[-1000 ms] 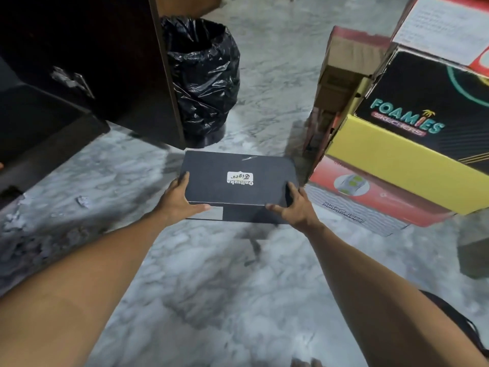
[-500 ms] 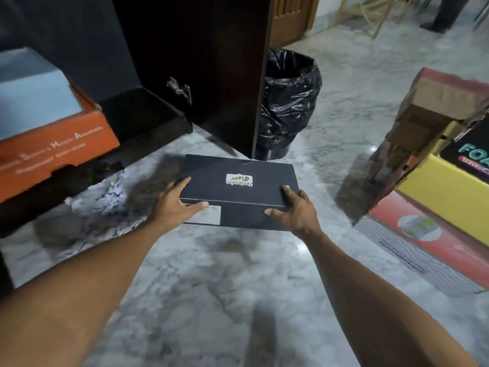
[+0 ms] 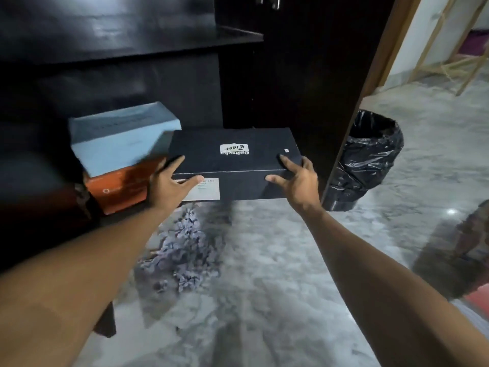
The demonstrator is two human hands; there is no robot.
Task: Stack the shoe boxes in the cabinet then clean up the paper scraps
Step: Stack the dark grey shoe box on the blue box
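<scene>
Left hand (image 3: 169, 185) and right hand (image 3: 297, 178) grip a black, white-labelled box (image 3: 235, 160) beside the cabinet's (image 3: 132, 62) stacked boxes.

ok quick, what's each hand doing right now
Left hand: holding the black shoe box at its left end, thumb on the front, fingers on the lid.
Right hand: holding the same box at its right end.

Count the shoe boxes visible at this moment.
3: black box held by both hands at the cabinet, light blue box atop the orange box inside. Others may be out of view.
</scene>
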